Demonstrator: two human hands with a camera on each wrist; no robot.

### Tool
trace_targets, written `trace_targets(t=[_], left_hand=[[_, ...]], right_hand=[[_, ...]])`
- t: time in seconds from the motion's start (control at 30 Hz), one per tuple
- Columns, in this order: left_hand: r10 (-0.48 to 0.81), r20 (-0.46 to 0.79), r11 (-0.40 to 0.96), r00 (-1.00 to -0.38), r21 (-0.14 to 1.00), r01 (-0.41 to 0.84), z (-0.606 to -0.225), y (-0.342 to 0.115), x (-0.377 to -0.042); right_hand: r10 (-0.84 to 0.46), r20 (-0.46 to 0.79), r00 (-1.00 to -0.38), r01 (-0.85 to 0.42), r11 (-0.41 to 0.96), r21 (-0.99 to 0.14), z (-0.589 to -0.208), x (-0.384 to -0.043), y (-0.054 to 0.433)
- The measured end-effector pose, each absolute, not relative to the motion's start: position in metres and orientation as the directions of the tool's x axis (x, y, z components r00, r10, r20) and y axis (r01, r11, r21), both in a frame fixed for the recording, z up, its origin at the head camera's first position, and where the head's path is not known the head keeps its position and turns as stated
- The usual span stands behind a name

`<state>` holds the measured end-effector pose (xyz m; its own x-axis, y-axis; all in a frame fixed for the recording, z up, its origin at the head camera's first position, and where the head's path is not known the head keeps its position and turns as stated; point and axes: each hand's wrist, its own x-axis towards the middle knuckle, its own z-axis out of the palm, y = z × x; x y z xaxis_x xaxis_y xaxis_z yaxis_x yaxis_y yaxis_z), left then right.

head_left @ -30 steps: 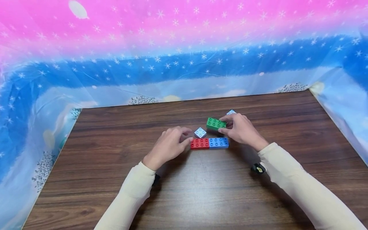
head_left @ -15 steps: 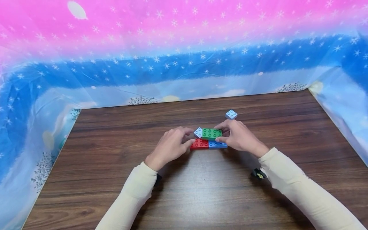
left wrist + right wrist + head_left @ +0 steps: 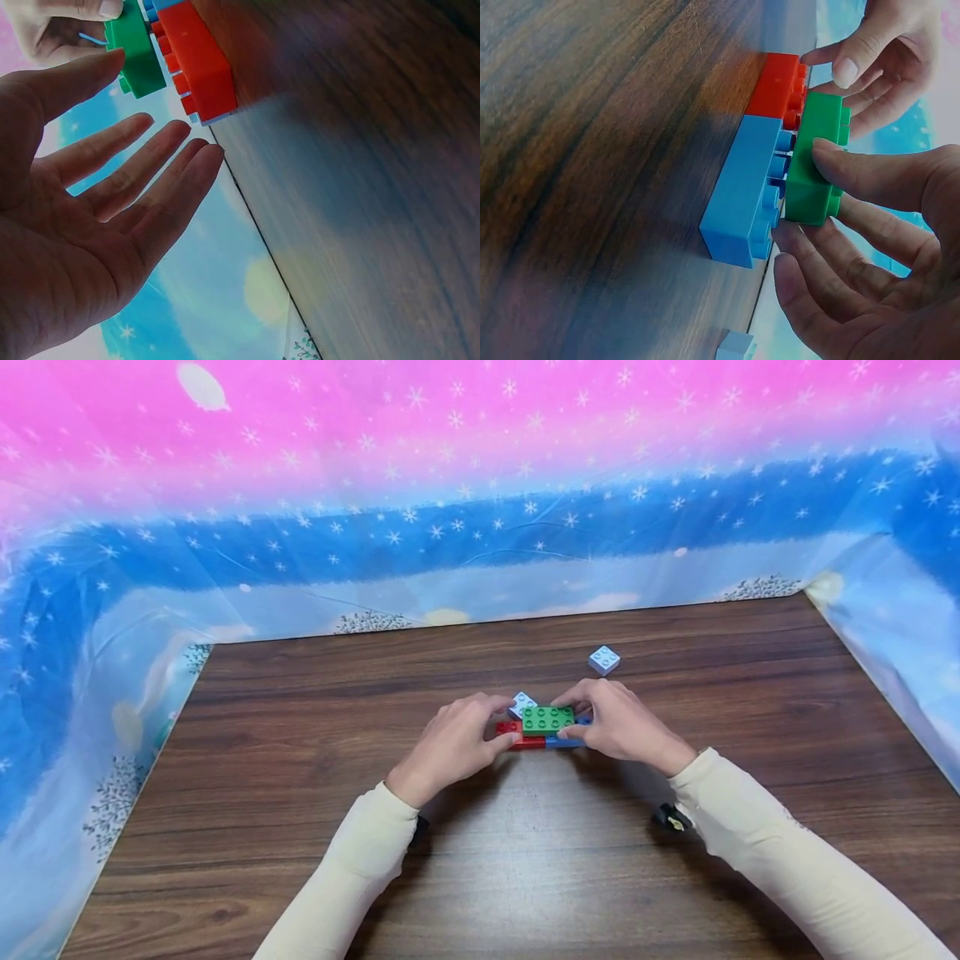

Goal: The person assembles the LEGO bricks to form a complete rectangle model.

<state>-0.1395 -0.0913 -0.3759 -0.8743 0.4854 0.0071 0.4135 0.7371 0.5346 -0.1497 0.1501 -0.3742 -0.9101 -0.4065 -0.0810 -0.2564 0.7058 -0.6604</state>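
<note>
My right hand (image 3: 626, 727) pinches a green toy building brick (image 3: 547, 720) between thumb and fingers. The green brick hovers over the seam of a red brick (image 3: 196, 64) and a blue brick (image 3: 742, 176), which lie end to end on the table. In the right wrist view, a thin gap shows between its underside and their studs. My left hand (image 3: 450, 742) is beside the red brick's left end, fingers mostly straight and holding nothing. Just behind the red brick lies a small pale square brick (image 3: 519, 701), partly covered by the green one.
A second small pale brick (image 3: 604, 659) lies farther back, beyond my right hand. The wooden table (image 3: 337, 677) ends at a snowflake-patterned cloth (image 3: 450, 535) that hangs along its back and sides.
My right hand has brought the green brick left and toward me, from behind the blue brick to above the red-blue seam. My left hand has shifted slightly right.
</note>
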Motion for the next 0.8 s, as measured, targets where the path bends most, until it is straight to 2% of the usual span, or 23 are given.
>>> trace_targets(t=[0.8], left_hand=[[0.507,0.041,0.722,-0.861,0.526,0.45,-0.387,-0.078,-0.141]], right_hand=[[-0.43,-0.061,-0.901,-0.295,0.708,-0.642,-0.379,-0.149,0.147]])
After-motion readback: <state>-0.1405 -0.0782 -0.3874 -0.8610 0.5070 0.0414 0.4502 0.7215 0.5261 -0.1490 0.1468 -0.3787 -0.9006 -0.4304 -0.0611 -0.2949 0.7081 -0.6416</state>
